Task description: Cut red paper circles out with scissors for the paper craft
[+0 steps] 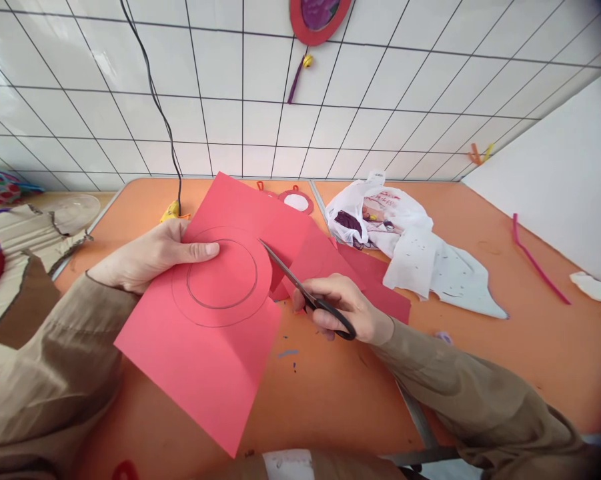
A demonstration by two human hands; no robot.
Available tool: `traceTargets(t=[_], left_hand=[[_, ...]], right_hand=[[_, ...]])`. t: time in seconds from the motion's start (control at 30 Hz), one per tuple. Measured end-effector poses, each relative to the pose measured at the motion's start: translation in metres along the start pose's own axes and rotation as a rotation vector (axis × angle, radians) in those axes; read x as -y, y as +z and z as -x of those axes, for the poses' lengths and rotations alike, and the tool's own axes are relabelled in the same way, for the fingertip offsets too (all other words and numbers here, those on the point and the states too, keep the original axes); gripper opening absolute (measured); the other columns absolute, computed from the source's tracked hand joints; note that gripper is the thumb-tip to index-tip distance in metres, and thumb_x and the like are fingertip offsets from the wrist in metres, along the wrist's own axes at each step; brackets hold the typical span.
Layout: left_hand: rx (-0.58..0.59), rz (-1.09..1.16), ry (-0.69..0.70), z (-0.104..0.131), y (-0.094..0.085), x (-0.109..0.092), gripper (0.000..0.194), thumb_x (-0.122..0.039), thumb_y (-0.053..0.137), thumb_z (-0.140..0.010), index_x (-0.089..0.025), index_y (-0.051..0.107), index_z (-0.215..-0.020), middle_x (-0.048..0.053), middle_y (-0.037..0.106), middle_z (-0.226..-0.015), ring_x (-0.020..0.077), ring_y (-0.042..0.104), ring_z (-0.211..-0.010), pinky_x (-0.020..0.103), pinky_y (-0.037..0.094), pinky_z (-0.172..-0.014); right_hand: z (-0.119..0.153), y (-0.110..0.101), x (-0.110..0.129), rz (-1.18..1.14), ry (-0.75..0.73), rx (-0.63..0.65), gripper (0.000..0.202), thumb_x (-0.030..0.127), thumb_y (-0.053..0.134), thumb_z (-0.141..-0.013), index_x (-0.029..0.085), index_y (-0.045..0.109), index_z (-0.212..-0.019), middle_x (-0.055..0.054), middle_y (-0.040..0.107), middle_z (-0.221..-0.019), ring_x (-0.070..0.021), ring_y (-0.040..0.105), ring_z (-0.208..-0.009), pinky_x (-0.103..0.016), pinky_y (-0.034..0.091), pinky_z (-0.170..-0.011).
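Note:
My left hand (165,253) pinches a sheet of red paper (215,373) by its left side, thumb on top, and holds it above the table. Two rings, one inside the other, are drawn on the sheet. Its right edge is cut in a curve along part of the outer ring. In my right hand (340,307) is a pair of scissors (287,270) with black handles, fingers wrapped round the loops. The blade tips meet the paper near the upper right of the outer ring. More red paper pieces (367,273) lie behind the scissors.
A white plastic bag (380,207) with dark yarn and pale cut scraps (450,273) lies on the orange table (330,400). Torn cardboard (25,280) is at the left. A pink pipe cleaner (535,257) lies at the right. A black cable (155,100) hangs before the tiled wall.

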State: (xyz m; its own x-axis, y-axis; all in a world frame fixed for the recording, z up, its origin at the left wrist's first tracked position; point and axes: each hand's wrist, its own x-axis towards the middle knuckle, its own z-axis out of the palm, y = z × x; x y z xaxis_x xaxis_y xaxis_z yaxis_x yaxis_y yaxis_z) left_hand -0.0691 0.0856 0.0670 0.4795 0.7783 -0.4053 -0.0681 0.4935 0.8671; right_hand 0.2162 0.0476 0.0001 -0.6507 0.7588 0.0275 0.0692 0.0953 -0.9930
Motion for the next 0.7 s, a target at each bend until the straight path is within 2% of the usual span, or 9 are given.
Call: traceTargets(t=[0.07, 0.17, 0.37, 0.6, 0.7], left_hand=[[0.014, -0.013, 0.01, -0.001, -0.002, 0.0, 0.02, -0.018, 0.073, -0.077, -0.013, 0.076, -0.096, 0.012, 0.078, -0.08, 0.0238, 0.074, -0.069, 0.037, 0.059, -0.075], [0.027, -0.025, 0.033, -0.001, -0.003, 0.001, 0.018, -0.017, 0.071, -0.079, -0.013, 0.076, -0.096, 0.013, 0.078, -0.081, 0.024, 0.074, -0.072, 0.035, 0.06, -0.073], [-0.006, -0.031, 0.044, 0.001, -0.001, -0.001, 0.022, -0.017, 0.073, -0.076, -0.01, 0.075, -0.097, 0.014, 0.078, -0.081, 0.0241, 0.074, -0.07, 0.034, 0.06, -0.071], [-0.143, 0.04, 0.132, 0.007, 0.008, -0.007, 0.021, -0.013, 0.07, -0.079, -0.007, 0.073, -0.099, 0.016, 0.078, -0.085, 0.0241, 0.074, -0.07, 0.033, 0.061, -0.067], [-0.196, 0.073, 0.19, 0.008, 0.008, -0.009, 0.021, -0.014, 0.07, -0.079, -0.007, 0.072, -0.1, 0.016, 0.078, -0.086, 0.0247, 0.074, -0.07, 0.034, 0.061, -0.066]], right_hand=[[0.0, 0.0, 0.0, -0.001, 0.015, -0.009, 0.034, 0.047, 0.06, -0.082, 0.013, 0.057, -0.087, 0.005, 0.045, -0.053, -0.0073, 0.047, -0.041, -0.018, 0.043, -0.04], [-0.001, -0.002, -0.004, -0.035, -0.005, 0.044, 0.042, 0.054, 0.061, -0.081, 0.012, 0.058, -0.088, 0.005, 0.047, -0.054, -0.0084, 0.05, -0.041, -0.02, 0.044, -0.04], [-0.004, -0.008, -0.014, -0.159, -0.047, 0.13, 0.045, 0.054, 0.064, -0.078, 0.011, 0.059, -0.092, 0.002, 0.055, -0.057, -0.0109, 0.054, -0.045, -0.023, 0.047, -0.045], [-0.007, -0.006, -0.012, -0.175, -0.035, 0.179, 0.05, 0.061, 0.064, -0.075, 0.014, 0.058, -0.091, 0.001, 0.059, -0.055, -0.0106, 0.052, -0.042, -0.024, 0.044, -0.047], [-0.009, -0.004, -0.013, -0.189, -0.016, 0.159, 0.056, 0.068, 0.066, -0.069, 0.016, 0.058, -0.088, 0.001, 0.059, -0.055, -0.0104, 0.051, -0.041, -0.024, 0.043, -0.045]])
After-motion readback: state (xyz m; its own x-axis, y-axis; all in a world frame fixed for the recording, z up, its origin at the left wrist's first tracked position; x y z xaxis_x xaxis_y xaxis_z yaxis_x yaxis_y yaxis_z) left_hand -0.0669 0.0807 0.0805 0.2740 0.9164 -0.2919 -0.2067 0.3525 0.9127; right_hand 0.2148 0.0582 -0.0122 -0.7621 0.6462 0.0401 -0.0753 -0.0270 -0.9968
